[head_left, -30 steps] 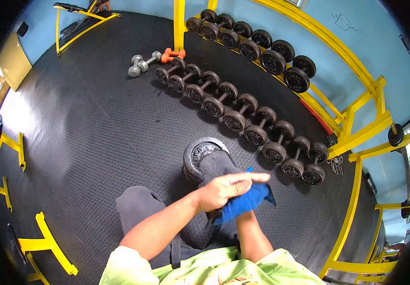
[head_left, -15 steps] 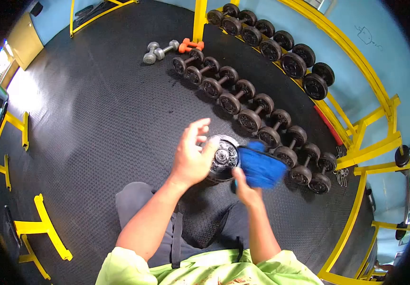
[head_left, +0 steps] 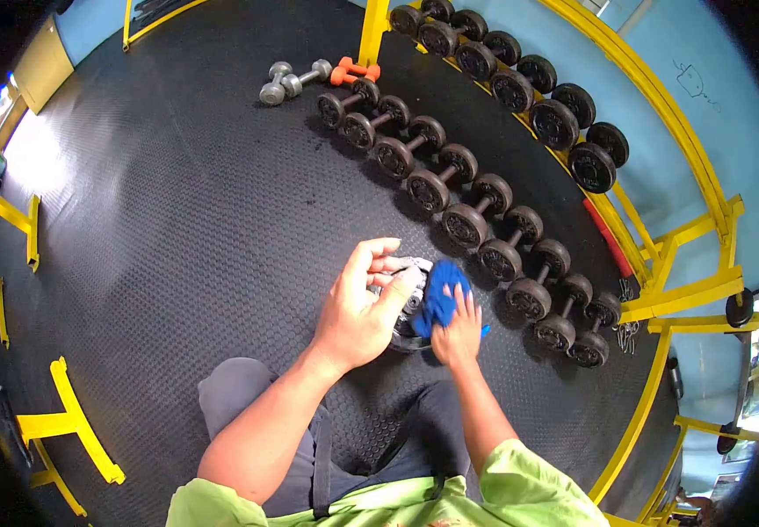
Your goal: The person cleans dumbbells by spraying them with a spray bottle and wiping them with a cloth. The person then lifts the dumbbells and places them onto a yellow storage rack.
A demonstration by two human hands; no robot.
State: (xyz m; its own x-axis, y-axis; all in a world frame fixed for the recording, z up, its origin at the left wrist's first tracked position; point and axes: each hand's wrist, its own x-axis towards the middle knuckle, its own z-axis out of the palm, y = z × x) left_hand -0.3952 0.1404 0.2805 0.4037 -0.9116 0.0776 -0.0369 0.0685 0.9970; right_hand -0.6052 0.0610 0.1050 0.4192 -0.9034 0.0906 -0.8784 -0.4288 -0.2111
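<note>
I see the right hand [head_left: 457, 334], fingers spread, on a crumpled blue cloth [head_left: 437, 299] against the right side of a round black metal weight [head_left: 414, 305]. Left of the weight, the left hand [head_left: 353, 316] has its thumb parted from curved fingers; contact I can't tell. Beyond the weight, rightward, lie dark-brown round-headed dumbbells [head_left: 485, 202].

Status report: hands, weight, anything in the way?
Right hand on blue cloth, over weight. Left hand open, left of weight. Left hand and cloth partly hide weight.
</note>
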